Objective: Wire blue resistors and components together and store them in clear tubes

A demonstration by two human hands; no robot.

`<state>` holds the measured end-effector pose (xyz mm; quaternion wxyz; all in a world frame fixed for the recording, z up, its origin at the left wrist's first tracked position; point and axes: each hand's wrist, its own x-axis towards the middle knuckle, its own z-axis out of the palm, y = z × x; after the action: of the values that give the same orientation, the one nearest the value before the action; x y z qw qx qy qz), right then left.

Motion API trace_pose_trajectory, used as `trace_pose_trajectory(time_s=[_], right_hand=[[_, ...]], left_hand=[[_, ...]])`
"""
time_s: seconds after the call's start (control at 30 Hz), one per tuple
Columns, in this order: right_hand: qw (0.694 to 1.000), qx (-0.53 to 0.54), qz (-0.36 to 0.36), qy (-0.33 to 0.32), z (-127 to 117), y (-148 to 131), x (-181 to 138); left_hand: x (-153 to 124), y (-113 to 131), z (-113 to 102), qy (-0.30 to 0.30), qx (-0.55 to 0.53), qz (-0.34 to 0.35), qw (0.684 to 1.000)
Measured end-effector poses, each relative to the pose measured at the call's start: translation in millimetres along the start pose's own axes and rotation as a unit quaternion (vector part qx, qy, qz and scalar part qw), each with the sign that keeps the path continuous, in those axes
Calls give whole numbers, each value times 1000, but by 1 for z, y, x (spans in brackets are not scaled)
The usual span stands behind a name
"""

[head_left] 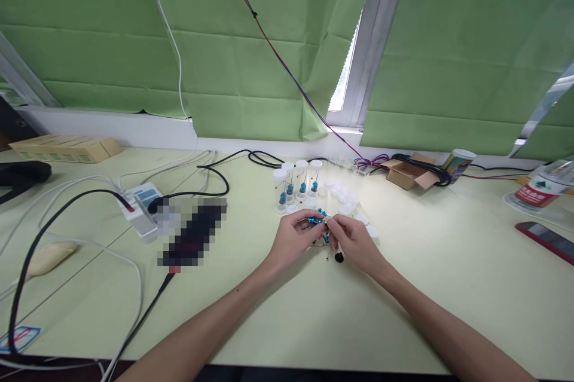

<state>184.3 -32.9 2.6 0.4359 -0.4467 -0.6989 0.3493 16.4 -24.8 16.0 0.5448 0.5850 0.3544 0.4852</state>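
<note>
in front of the white-capped vials (302, 183), left hand (291, 237) and right hand (357, 238) pinch a tiny component (326, 222), likely for steadiness (i can't identify it).

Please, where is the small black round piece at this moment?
In the head view, the black round piece is below and right of centre, close to the right hand, on its near side.

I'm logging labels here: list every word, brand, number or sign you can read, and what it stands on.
Nothing can be read with certainty.
Red label on the bottle: white characters, too blurred.
Colourful can: any print too small.
Blue-edged sticker, front left: marks too blurred.
</note>
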Motion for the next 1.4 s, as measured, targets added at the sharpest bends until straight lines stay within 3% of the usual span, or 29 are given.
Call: trace_pose_trajectory(time_s=[0.43,0.8,1.4], right_hand=[[1000,-27,-1,5,0,2,0],[998,56,-6,14,1,-1,-1],[998,61,-9,-9,2,3,-1]], left_hand=[[-1,1,0,-1,7,-7,1000],[3,1,-2,51,-15,-32,998],[2,1,-3,28,-16,-35,999]])
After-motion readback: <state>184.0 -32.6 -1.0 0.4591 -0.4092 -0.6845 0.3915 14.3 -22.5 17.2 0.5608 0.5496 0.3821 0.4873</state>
